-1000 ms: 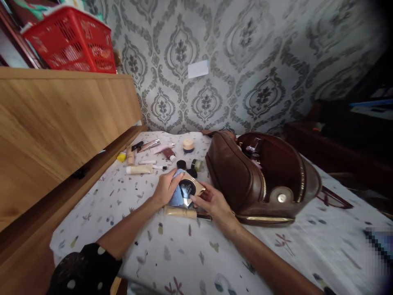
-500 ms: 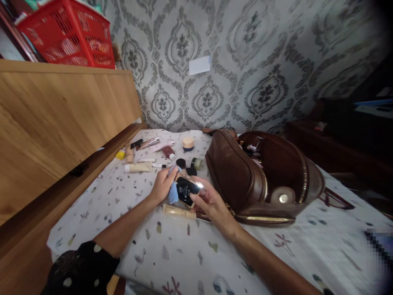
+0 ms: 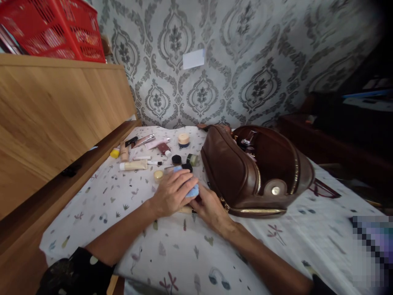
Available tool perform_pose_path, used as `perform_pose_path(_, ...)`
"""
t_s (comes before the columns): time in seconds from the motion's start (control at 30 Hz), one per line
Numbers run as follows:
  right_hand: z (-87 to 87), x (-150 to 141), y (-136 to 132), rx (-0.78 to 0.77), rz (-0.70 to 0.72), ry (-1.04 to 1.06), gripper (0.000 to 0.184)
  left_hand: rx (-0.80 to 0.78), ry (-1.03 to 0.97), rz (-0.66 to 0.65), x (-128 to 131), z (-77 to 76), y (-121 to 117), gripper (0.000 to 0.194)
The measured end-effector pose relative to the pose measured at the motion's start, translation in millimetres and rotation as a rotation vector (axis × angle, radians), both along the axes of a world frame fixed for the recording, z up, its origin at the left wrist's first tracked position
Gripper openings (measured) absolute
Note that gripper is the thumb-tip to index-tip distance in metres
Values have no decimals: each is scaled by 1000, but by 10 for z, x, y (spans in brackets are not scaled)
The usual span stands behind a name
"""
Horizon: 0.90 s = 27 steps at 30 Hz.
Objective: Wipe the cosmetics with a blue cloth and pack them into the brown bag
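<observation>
My left hand (image 3: pixel 171 193) presses a blue cloth (image 3: pixel 193 191) down, fingers bent over it. From the right, my right hand (image 3: pixel 213 211) grips the black makeup compact, which the cloth and fingers now almost wholly cover. Under the hands, part of a beige tube (image 3: pixel 186 209) shows on the patterned sheet (image 3: pixel 123 229). Just beyond my left hand sits a small cream-coloured jar (image 3: pixel 158 176). A round black-lidded pot (image 3: pixel 176 159) and a greenish jar (image 3: pixel 193 159) stand behind the cloth.
An unzipped brown leather bag (image 3: pixel 230 168) stands right of my hands. Farther left lie a cream tube (image 3: pixel 133 165), a makeup brush (image 3: pixel 155 163) and several other cosmetics. A peach jar (image 3: pixel 183 140) is at the back. A wooden panel (image 3: pixel 61 106) borders the left; wallpaper rises behind.
My left hand has moved right with the blue cloth, from the compact's edge to over its face, hiding it. The cream-coloured jar has come into view. The camera view has shifted slightly.
</observation>
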State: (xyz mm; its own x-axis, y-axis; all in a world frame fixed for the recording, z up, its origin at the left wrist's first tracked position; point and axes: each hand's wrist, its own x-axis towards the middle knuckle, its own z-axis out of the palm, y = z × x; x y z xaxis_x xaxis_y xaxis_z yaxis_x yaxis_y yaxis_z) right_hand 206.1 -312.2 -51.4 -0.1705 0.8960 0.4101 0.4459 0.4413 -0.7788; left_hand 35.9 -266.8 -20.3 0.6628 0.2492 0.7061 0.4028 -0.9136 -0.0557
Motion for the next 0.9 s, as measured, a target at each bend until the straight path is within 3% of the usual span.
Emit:
perform_pose_path(0.13, -20, 2, 24, -9, 8, 8, 5, -9, 63, 50, 12, 5, 21, 39)
perform_pose_path(0.33, 14, -9, 11, -39, -44, -52, 5, -58, -8, 73, -33, 50, 71, 33)
perform_pose_path(0.47, 44, -18, 6, -90, -41, -64, 18, -146, -52, 98, -96, 59, 144, 29)
perform_pose_path(0.6, 30, -12, 21, -141, -31, -26, 27, -235, -115, 112, -174, 37, 239, 25)
perform_pose_path(0.9, -42, 7, 34, -179, -54, 73, 23, -332, -247, 128, -164, -46, 287, 23)
